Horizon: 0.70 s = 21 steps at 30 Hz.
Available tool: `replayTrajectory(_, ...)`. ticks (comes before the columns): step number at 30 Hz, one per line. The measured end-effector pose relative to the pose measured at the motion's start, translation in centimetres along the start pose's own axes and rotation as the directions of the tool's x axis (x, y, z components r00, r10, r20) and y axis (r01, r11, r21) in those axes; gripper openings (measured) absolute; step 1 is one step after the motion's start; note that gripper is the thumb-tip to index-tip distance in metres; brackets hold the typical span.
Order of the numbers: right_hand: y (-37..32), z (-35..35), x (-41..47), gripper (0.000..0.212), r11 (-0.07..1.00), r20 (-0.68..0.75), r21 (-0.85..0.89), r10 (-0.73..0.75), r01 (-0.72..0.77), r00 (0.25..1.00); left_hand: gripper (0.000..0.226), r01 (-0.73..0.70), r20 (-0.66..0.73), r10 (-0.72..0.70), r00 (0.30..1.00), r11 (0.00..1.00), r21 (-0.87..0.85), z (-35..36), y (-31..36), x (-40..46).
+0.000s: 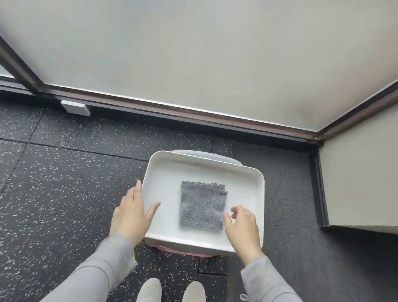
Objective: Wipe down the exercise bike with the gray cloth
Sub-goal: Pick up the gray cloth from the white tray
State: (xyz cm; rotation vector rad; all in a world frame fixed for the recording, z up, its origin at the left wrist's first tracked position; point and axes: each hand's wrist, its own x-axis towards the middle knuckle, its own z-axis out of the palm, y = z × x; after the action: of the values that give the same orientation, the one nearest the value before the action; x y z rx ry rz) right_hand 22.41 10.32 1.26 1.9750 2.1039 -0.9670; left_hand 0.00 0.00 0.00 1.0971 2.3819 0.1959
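Two frosted panes [202, 42] in dark frames fill the upper view, meeting a black speckled rubber floor [45, 185]. On the floor stands a low stool [207, 155], mostly hidden under a white tray [157, 171] resting on it; a pink edge shows below the tray's near rim. Both gray sleeves [96, 269] reach forward from the bottom corners, above a pair of pale shoes [148, 295]. The left hand [131, 213] lies against the tray's left rim, fingers open and spread, thumb over the rim. The right hand [243, 227] hovers over the tray's right side, fingers loosely curled, gripping nothing, fingertips at the edge of the gray cloth [202, 205], which lies folded flat in the tray's middle.
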Motion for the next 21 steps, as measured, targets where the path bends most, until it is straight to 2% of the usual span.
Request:
replayTrajectory(2, 0.3, 1.4, 1.1, 0.040, 0.998, -0.004, 0.034, 0.057, -0.057, 0.998, 0.078, 0.036, -0.007, -0.036, 0.999, 0.996, -0.087, 1.6, -0.5, 0.7)
replayTrajectory(7, 0.1, 3.9, 2.6, 0.038, 0.972, -0.032, 0.189, 0.147, -0.139, 0.989, 0.078, 0.019, -0.045, -0.031, 0.999, 0.970, -0.242, 3.9, -0.8, 1.2)
replayTrajectory(12, -1.0, 5.4, 3.1, 0.045, 0.950, -0.023, 0.241, 0.211, -0.200, 0.977, 0.076, -0.021, -0.095, -0.006, 0.995, 0.961, -0.277, 4.8, -1.1, 1.1)
replayTrajectory(15, -1.5, 6.0, 3.8, 0.020, 0.917, -0.007, 0.306, 0.273, -0.258, 0.962, 0.075, -0.032, -0.099, 0.003, 0.995, 0.958, -0.286, 4.8, -1.3, 1.0)
replayTrajectory(17, -1.9, 6.0, 3.9, 0.031, 0.899, -0.013, 0.356, 0.276, -0.254, 0.961, 0.075, -0.032, -0.078, 0.009, 0.997, 0.955, -0.295, 4.6, -1.5, 1.0)
replayTrajectory(19, -2.4, 5.5, 3.6, 0.010, 0.875, -0.013, 0.430, 0.251, -0.221, 0.968, 0.076, -0.021, -0.027, 0.014, 1.000, 0.954, -0.299, 4.2, -1.6, 1.0)
replayTrajectory(21, -3.1, 4.6, 3.1, 0.024, 0.854, -0.017, 0.496, 0.193, -0.159, 0.981, 0.079, -0.002, 0.058, 0.020, 0.998, 0.957, -0.290, 3.5, -1.8, 1.1)
